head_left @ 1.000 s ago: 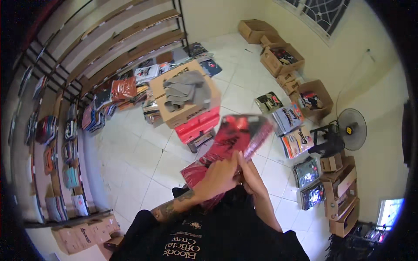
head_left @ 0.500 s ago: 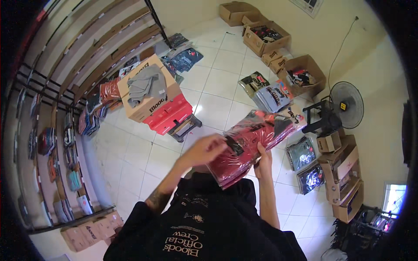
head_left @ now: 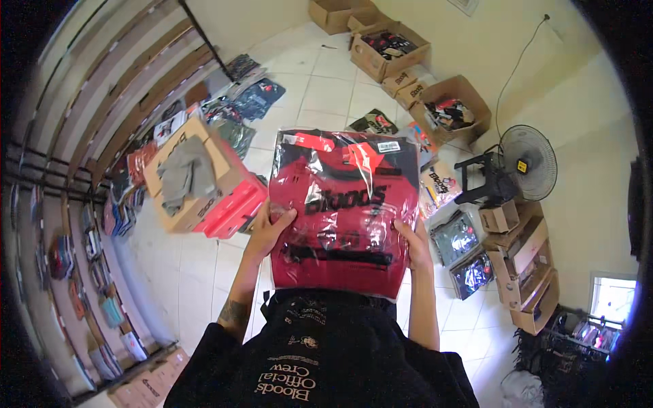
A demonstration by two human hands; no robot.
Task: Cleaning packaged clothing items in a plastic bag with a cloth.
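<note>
In front of my chest I hold up a dark red and black folded shirt (head_left: 340, 234) in a clear, shiny plastic bag. A white label and bright red tags show at its far edge. My left hand (head_left: 271, 228) grips the left edge, its thumb lying on the front. On the opposite edge my right hand (head_left: 415, 243) does the same, its thumb also on top. The fingers of both hands are hidden behind the package. Whether more than one bag is in the grip, I cannot tell.
To the left, a grey cloth (head_left: 189, 175) lies on a cardboard box (head_left: 158, 178) above a red case (head_left: 235, 211). Shelves (head_left: 68, 272) of folded clothes line the left wall. A black fan (head_left: 529, 163), open cartons (head_left: 452, 102) and bagged garments (head_left: 456, 238) stand or lie at right.
The bagged shirt has turned from a slant to nearly square in front of me. My left hand, blurred over its front before, now grips its left edge. The view has shifted slightly.
</note>
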